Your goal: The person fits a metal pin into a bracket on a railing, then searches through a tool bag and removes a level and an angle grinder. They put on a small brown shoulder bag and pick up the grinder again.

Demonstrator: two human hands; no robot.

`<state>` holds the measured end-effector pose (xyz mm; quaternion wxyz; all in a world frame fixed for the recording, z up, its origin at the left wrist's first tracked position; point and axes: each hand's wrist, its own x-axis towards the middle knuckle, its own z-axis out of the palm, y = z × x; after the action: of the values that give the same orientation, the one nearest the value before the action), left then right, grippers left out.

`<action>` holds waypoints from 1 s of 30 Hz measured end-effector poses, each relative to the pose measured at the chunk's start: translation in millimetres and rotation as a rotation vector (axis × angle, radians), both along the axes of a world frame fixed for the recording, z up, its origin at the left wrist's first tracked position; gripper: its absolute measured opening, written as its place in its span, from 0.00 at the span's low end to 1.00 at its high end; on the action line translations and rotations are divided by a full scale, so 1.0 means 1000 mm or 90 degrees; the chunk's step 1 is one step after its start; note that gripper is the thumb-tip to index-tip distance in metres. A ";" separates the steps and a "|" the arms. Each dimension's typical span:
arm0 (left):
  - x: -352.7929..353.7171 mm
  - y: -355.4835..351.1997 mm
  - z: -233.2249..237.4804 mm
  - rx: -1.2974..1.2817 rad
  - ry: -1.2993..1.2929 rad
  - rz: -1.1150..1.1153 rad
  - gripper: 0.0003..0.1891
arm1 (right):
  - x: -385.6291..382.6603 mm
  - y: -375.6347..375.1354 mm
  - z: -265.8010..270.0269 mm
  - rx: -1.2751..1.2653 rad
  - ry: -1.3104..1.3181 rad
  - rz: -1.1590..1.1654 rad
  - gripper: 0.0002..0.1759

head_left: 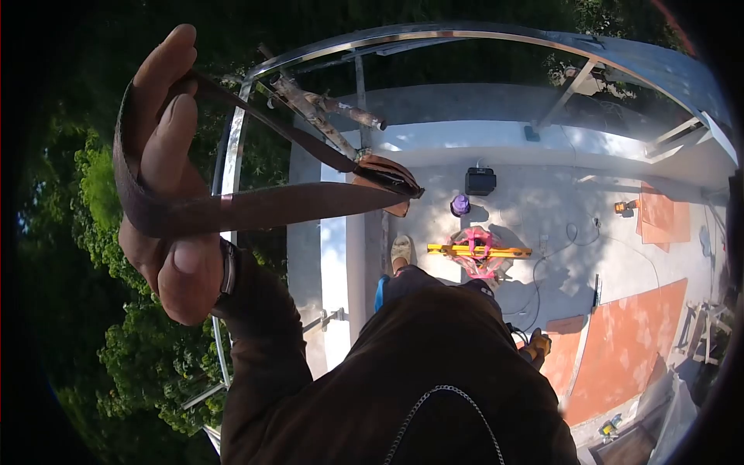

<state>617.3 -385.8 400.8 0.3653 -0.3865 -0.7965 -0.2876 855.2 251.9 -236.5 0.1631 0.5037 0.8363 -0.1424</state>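
My left hand [167, 186] is raised at the left, fingers upright and the thumb below. A brown strap [287, 203] loops round its fingers and is pulled taut. Both ends of the strap run right to a brown folded bundle [386, 180] with a dark gap along it. My right hand [535, 353] is low beside my body, small in view and partly covered by my dark clothing. Something yellow-brown shows at its fingers, with a black cord close by; I cannot tell what it is.
A yellow spirit level [480, 251] lies over a pink bag [482, 267] by my feet. Past it stand a purple item [460, 204] and a black box [480, 182]. Orange sheets [632, 349] cover floor at right, cables trail across. A metal frame [434, 32] curves round; trees beyond.
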 end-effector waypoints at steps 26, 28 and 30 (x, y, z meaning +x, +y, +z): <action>-0.017 -0.044 0.158 0.486 -0.005 -0.174 0.19 | 0.046 -0.061 0.044 -0.268 0.215 -0.251 0.25; 0.012 -0.052 0.165 0.424 0.010 -0.123 0.19 | 0.049 -0.063 0.049 -0.296 0.224 -0.261 0.25; 0.038 -0.056 0.171 0.362 0.022 -0.078 0.18 | 0.051 -0.062 0.054 -0.321 0.234 -0.274 0.25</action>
<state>655.2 -441.4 571.7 0.4545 -0.3207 -0.6528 -0.5143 906.1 190.4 -182.3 0.0955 0.5782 0.6653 -0.4625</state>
